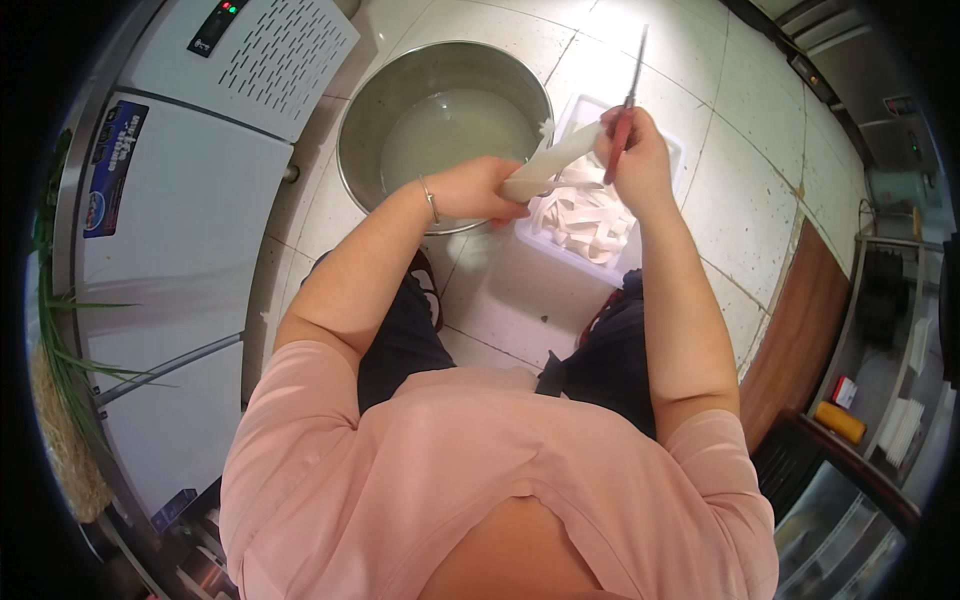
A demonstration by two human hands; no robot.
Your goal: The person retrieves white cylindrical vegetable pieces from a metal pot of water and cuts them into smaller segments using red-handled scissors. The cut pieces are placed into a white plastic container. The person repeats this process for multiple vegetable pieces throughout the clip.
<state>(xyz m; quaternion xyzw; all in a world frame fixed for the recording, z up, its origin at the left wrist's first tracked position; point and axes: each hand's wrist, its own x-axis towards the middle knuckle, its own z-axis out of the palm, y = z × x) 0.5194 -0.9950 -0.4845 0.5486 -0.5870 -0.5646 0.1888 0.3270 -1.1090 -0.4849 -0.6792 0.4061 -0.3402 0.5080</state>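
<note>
My left hand (474, 187) grips the near end of a long, pale, folded strip of food (559, 161), its kind unclear. The strip slants up to my right hand (646, 157), whose fingertips pinch the far end. Also held in my right hand is a red-handled cutting tool (619, 142), its thin blade pointing up and away; knife or scissors, I cannot tell. Below the strip stands a white plastic tub (574, 259) with a heap of pale flat strips (589, 225) inside. My left hand is over the near right rim of a round metal basin (367, 191) containing cloudy liquid.
Basin and tub stand on a tiled floor (675, 52) before my feet. A white chest-like appliance (180, 202) with a vented panel lines the left, with green stalks (56, 330) at its far edge. To the right are a brown board (787, 330) and a shelf rack (889, 352).
</note>
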